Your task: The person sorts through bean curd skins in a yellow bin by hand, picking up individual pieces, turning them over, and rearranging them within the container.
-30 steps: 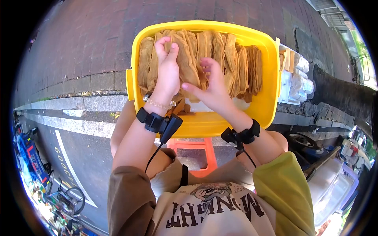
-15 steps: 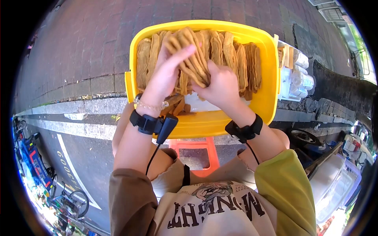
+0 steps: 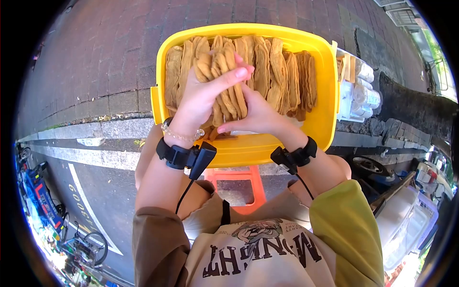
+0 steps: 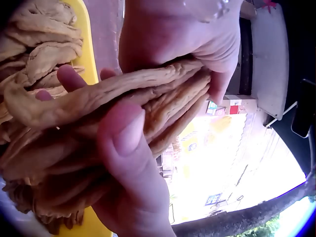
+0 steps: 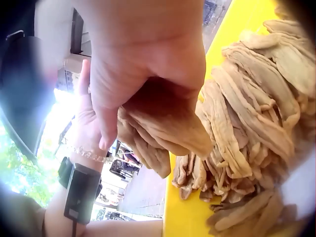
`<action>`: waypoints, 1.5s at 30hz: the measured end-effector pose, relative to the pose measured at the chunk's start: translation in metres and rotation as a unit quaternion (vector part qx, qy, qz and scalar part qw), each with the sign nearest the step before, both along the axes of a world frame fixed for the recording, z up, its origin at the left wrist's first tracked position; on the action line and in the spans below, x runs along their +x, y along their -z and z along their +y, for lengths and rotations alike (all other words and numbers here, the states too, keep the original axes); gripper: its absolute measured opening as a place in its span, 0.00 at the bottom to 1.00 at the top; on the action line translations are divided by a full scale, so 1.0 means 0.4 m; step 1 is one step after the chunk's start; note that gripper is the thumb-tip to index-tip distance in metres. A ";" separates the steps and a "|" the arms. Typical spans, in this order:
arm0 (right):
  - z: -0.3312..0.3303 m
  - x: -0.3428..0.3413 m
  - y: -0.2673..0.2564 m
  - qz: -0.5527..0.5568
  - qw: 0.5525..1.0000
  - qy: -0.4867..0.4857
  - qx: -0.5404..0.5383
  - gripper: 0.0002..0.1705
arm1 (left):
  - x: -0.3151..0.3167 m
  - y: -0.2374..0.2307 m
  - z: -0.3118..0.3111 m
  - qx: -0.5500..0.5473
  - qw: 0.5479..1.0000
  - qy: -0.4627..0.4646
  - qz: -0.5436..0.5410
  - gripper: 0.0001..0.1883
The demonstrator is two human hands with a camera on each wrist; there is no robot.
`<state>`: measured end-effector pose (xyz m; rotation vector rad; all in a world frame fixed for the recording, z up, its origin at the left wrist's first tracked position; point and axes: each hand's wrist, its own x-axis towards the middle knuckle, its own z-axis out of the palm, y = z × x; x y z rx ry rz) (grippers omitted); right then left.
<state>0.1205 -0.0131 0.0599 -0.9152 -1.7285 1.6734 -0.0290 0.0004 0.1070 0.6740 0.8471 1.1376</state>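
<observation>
A bundle of several long, folded tan-brown strips (image 3: 224, 88) is held above the yellow tub (image 3: 267, 155). My left hand (image 3: 203, 95) grips its left side, thumb lying across the front. Against the bundle's right side, my right hand (image 3: 260, 110) curls with its thumb near the lower end. In the left wrist view, strips (image 4: 74, 143) pass between both hands. The right wrist view shows my right hand (image 5: 148, 59) round the strips (image 5: 153, 128). Rows of similar strips (image 3: 277, 71) stand in the tub, with smaller darker pieces partly hidden below the hands.
A white crate (image 3: 351, 103) with wrapped rolls and wooden pieces stands right of the tub. A red-orange stool (image 3: 258, 189) is below it, between the knees. Brick paving (image 3: 110, 52) and a kerb (image 3: 110, 129) lie to the left; a parked bicycle (image 3: 91, 244) stands at lower left.
The hands have gone from empty over the tub to holding a bundle of strips. Since half a second ago the bundle has turned more upright and the hands have moved closer together.
</observation>
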 end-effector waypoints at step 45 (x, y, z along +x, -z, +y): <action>0.137 0.231 0.226 -0.403 0.875 0.232 0.134 0.23 | -0.008 0.083 0.031 -0.088 0.980 -0.018 0.175 0.17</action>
